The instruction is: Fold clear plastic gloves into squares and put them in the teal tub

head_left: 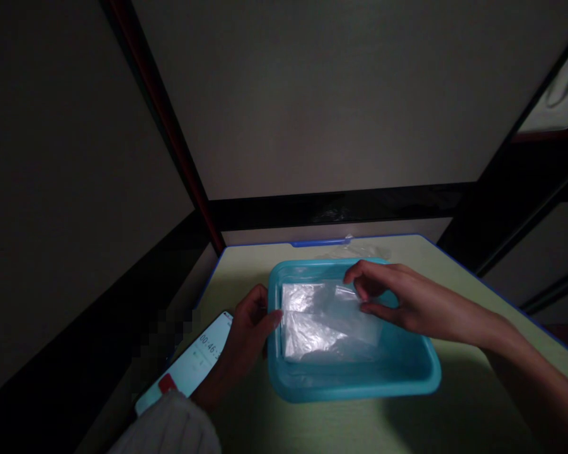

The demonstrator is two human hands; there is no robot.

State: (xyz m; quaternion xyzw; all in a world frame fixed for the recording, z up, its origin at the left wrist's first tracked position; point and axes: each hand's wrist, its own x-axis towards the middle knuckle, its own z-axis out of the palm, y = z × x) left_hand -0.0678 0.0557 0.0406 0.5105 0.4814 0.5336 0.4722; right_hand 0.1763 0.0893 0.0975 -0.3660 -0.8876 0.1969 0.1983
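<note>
A light-blue plastic basin stands on the small table, and several clear, shiny plastic bags lie flat inside it, mostly on its left side. My left hand is closed around the basin's left rim, thumb on top and fingers outside. Over the bags, my right hand reaches in from the right. Its fingers curl toward the thumb in a pinch at the upper right part of a bag. The exact contact between fingertips and film is hard to make out in the dim light.
A phone showing a running timer lies left of the basin, partly behind my left forearm. Behind the basin, crumpled clear plastic rests on the pale table with its blue edge. Dark-trimmed panels rise close behind the table.
</note>
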